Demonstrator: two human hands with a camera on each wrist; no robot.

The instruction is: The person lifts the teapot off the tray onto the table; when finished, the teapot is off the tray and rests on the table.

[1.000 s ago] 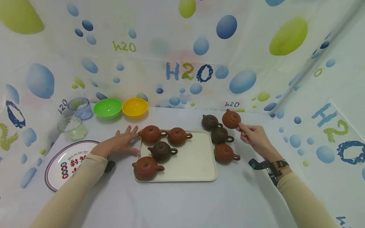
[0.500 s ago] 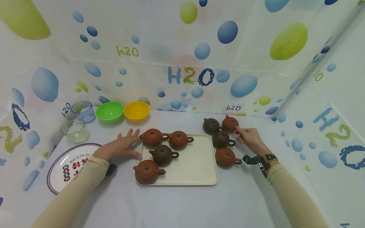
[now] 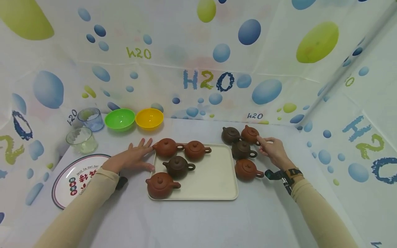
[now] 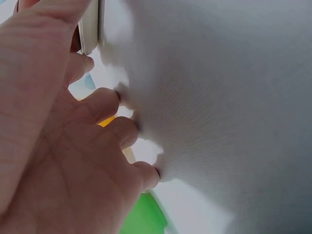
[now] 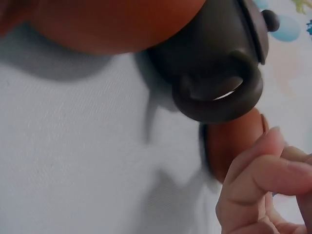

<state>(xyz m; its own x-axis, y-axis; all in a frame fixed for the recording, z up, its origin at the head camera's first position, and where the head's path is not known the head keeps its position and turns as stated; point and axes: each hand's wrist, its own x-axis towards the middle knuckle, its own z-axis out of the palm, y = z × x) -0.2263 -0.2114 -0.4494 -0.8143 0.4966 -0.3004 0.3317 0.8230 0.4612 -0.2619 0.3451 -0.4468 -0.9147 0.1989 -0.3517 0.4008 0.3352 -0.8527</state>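
At the back right, my right hand [image 3: 273, 151] pinches the handle side of a reddish-brown teapot [image 3: 249, 133]; the fingers [image 5: 253, 180] hide most of the handle. That teapot stands on the table beside two dark brown teapots, one dark teapot [image 3: 231, 135] to its left and another dark teapot [image 3: 242, 150] in front. Nearer the front is another reddish-brown teapot [image 3: 246, 169]. My left hand [image 3: 131, 158] lies spread at the left edge of the cream tray [image 3: 214, 186], fingertips on the white cloth. Several teapots sit on the tray's left part, including a dark teapot [image 3: 177, 166].
A white plate [image 3: 66, 172] with red lettering lies partly under the left forearm. Along the back left stand a green bowl [image 3: 120, 120], a yellow bowl [image 3: 149, 119], a bluish glass [image 3: 93, 122] and a clear glass [image 3: 83, 143]. A printed curtain [image 3: 167, 75] closes off the back.
The right hand lowered the reddish-brown teapot from above the table to beside the dark ones, then held nearly still. The left hand stays in place.
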